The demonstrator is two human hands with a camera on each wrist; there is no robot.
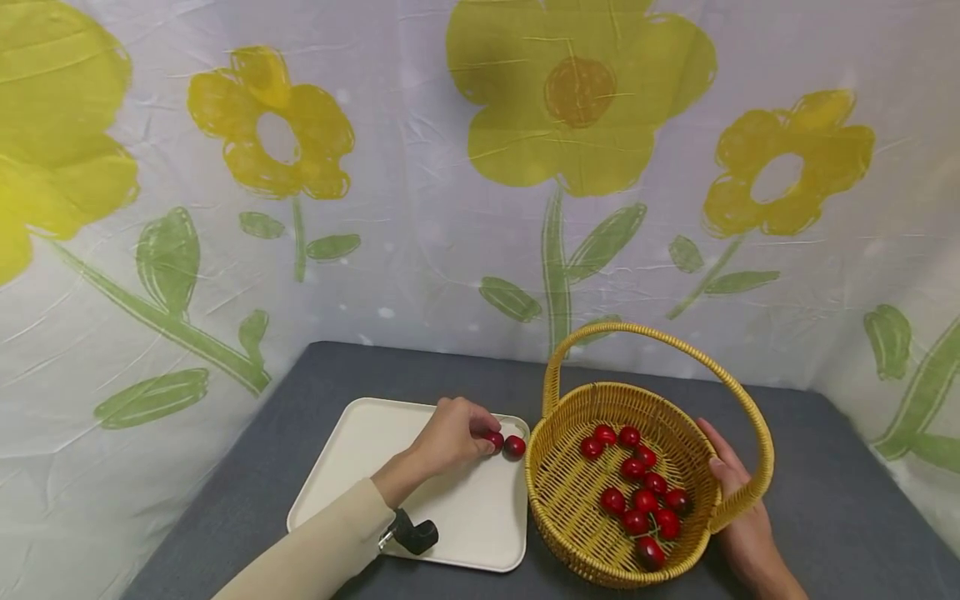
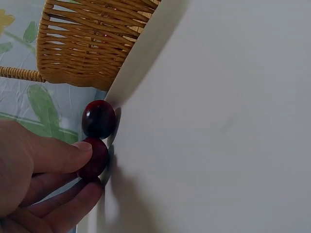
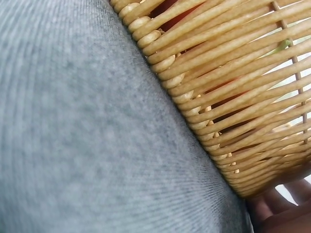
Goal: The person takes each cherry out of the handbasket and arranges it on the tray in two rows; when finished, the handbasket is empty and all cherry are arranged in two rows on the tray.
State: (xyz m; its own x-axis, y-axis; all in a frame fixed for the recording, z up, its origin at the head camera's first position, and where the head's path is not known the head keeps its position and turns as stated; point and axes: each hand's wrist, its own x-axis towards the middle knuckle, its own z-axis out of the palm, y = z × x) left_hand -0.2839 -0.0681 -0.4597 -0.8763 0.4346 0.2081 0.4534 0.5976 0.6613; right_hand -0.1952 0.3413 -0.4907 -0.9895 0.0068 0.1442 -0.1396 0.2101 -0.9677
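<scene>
My left hand (image 1: 452,433) reaches over the right part of a cream rectangular tray (image 1: 360,467). Its thumb and fingers pinch a dark red cherry (image 2: 95,159), low at the tray's edge in the left wrist view. A second cherry (image 1: 514,447) lies on the tray right beside it. To the right stands a round wicker basket (image 1: 558,492) with a tall arched handle; several red cherries (image 1: 645,500) lie inside, one with a green stem. My right hand (image 1: 742,508) holds the basket's right side near the handle's foot, with part of its fingers hidden behind the wall.
A dark grey cloth (image 1: 262,467) covers the table under tray and basket. Behind it hangs a pale curtain (image 1: 420,250) printed with yellow flowers. The basket's left wall stands close against the tray's right edge, and its handle (image 1: 675,333) arches above the rim.
</scene>
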